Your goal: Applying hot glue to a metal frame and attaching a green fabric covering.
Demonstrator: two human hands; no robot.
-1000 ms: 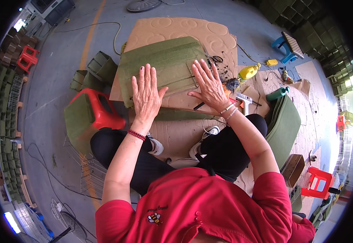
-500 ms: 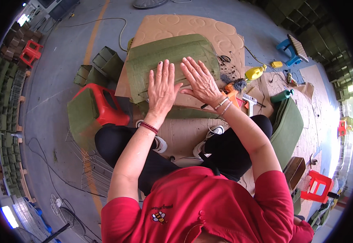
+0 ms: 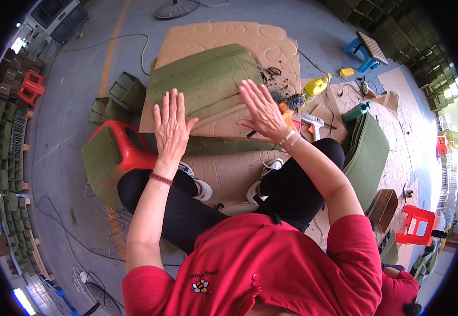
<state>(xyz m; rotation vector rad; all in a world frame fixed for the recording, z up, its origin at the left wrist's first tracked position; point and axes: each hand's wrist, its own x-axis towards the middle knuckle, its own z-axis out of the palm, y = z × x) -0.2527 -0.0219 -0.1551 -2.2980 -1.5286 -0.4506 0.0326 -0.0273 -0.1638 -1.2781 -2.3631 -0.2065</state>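
Observation:
A green felt-like panel [image 3: 202,71] lies on a brown cardboard-topped work surface [image 3: 223,32] in front of me. My left hand [image 3: 171,126], palm down with fingers stretched out and thumb apart, is at the panel's near left edge. Over its right end and the bare cardboard there is my right hand [image 3: 264,111], also flat and spread. Neither hand holds anything. Whether the palms touch the surface I cannot tell. Just right of my right hand lie an orange tool [image 3: 288,111] and a dark fuzzy clump [image 3: 294,101].
A yellow bottle [image 3: 315,87], scissors [image 3: 273,71], a white glue gun [image 3: 313,124] and a green bottle [image 3: 356,111] lie to the right. Green panels [image 3: 372,158] are stacked near my right knee. A red stool [image 3: 134,150] stands left; a blue stool [image 3: 364,57] stands far right.
My hands have spread apart; the left has drawn left and nearer, the right has shifted slightly toward the panel's right end. The whole view has shifted a little.

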